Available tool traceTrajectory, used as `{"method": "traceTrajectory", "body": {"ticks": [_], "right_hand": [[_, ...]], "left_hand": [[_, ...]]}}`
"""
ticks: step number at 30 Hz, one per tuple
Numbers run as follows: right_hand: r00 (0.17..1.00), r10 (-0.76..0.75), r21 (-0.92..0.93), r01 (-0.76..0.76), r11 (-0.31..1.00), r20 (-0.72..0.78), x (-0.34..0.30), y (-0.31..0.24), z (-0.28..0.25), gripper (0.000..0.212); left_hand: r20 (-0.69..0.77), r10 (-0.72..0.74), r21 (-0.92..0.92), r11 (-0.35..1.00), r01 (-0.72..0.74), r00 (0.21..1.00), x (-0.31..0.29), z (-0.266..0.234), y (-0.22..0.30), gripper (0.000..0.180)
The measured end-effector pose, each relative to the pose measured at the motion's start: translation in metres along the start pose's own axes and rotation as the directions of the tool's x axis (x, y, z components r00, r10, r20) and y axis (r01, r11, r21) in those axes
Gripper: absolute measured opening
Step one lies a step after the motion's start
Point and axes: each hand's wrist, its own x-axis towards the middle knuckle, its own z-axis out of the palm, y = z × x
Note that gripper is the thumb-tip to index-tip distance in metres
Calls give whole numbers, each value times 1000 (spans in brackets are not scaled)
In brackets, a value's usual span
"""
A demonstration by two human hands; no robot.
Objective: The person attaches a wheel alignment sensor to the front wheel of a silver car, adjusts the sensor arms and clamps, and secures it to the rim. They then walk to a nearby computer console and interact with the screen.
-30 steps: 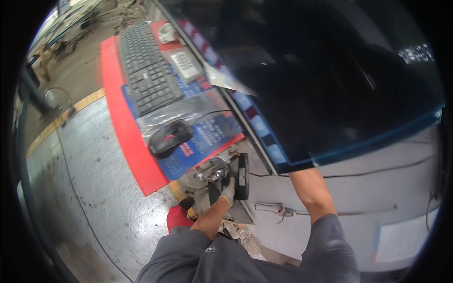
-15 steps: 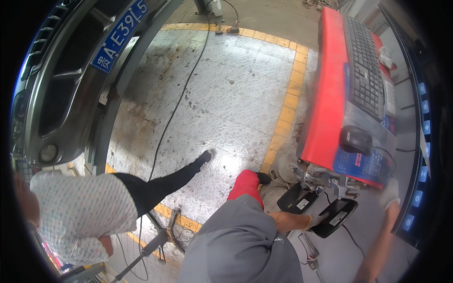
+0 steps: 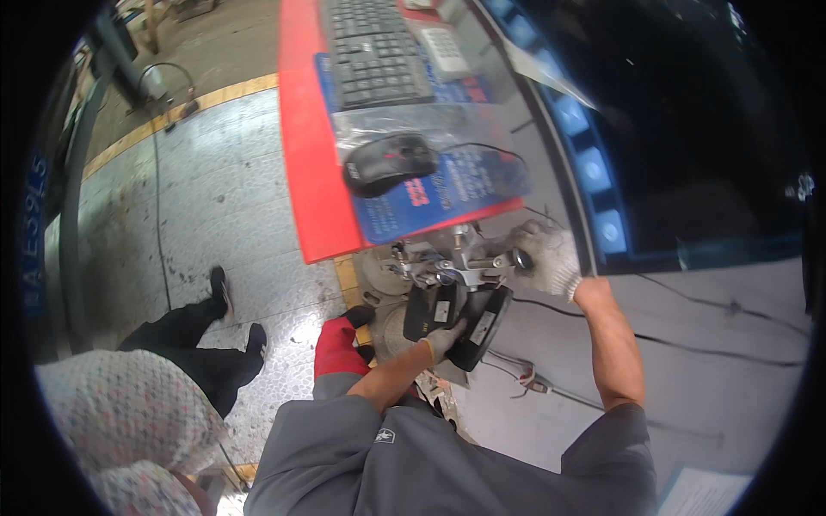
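My left hand [image 3: 442, 342], in a pale work glove, grips the inner edge of a flat black panel [image 3: 483, 331] with a white label. Beside it hangs a second black panel [image 3: 428, 311]. Above them is a silver metal clamp [image 3: 469, 268] with rods and a dark round knob, just below the red cart top's near edge. My right hand [image 3: 548, 256], also gloved, is closed round the clamp's right end by the knob; its fingertips are partly hidden. The panels look attached to such clamps, though the joints are hard to make out.
A red cart top [image 3: 305, 163] carries a keyboard [image 3: 379, 60], a mouse [image 3: 391, 163] and a blue printed mat. To the right stands a large dark screen [image 3: 688, 129]. Cables [image 3: 602, 327] run along the pale cart side. Another person [image 3: 129, 404] stands close at left.
My view has swung right towards the cart and screen. My right hand has come up to the metal clamp. My left hand stays on the black panel. The other person's second foot now shows.
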Motion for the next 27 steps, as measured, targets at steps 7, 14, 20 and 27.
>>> {"method": "traceTrajectory", "body": {"ticks": [7,14,20,27], "right_hand": [[987,145,-69,-140,988,75,-48,-30,16,25],[992,115,-122,-109,987,45,-90,-59,-4,31],[993,110,-83,-113,990,-32,-117,-70,2,28],[986,166,-99,-168,981,-25,-130,-76,15,32]], "left_hand": [[-62,80,94,993,-74,995,-36,2,-25,66],[-166,23,306,951,29,986,-16,-12,-45,113],[-179,57,276,961,-6,982,-19,-16,-55,115],[-223,169,329,940,-89,960,-43,-23,-38,116]]}}
